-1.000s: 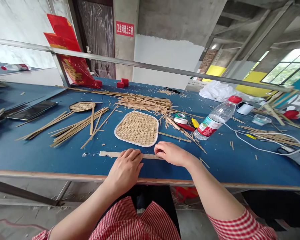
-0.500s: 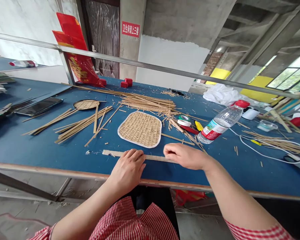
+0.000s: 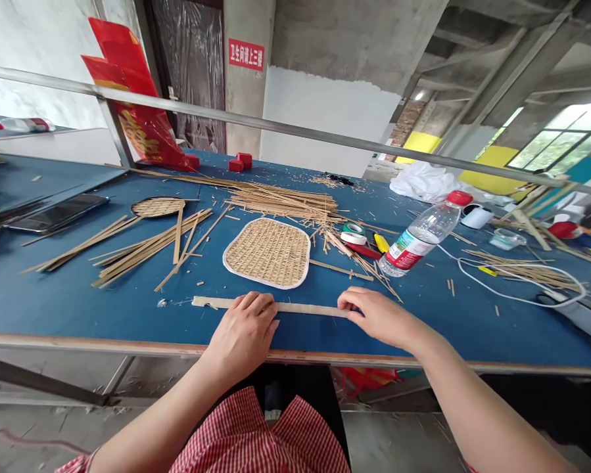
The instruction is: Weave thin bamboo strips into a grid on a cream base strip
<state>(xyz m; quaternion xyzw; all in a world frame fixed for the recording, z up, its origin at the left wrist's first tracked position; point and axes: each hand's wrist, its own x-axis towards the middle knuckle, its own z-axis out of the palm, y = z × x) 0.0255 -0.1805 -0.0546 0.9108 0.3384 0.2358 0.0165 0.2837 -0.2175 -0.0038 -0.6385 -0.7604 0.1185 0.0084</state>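
Flat on the near edge of the blue felt-topped table (image 3: 78,309) lies a long pale bamboo strip (image 3: 300,307). Left hand (image 3: 243,332) presses palm-down on its middle, fingers together. Right hand (image 3: 381,317) rests on the strip's right end, fingertips on it; whether it pinches the strip is unclear. Just beyond sits a woven bamboo mat with white edging (image 3: 268,253). Clear plastic bottle with red cap (image 3: 421,235) leans at right, seemingly near-empty; contents hard to judge. Small clear tub (image 3: 505,238) farther right, contents indistinct. Loose bamboo slats (image 3: 142,246) left.
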